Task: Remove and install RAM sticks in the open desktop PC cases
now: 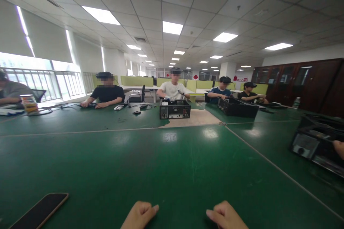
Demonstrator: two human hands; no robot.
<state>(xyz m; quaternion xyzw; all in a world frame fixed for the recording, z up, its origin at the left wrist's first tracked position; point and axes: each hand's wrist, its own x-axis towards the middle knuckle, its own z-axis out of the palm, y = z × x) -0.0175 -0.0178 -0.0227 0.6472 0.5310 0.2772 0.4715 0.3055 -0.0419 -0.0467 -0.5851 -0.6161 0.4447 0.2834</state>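
Observation:
My left hand (139,215) and my right hand (226,216) rest at the bottom edge of the view on the green table mat (172,164), both loosely curled into fists with the thumbs pointing toward each other. Neither hand holds anything. A dark smartphone (40,210) lies face up on the mat to the left of my left hand, a short gap away.
Across the table a person in white works at an open black computer case (175,109). More people sit along the far edge, with another black case (238,107). A further case (317,143) stands at the right, a co-worker's hand beside it.

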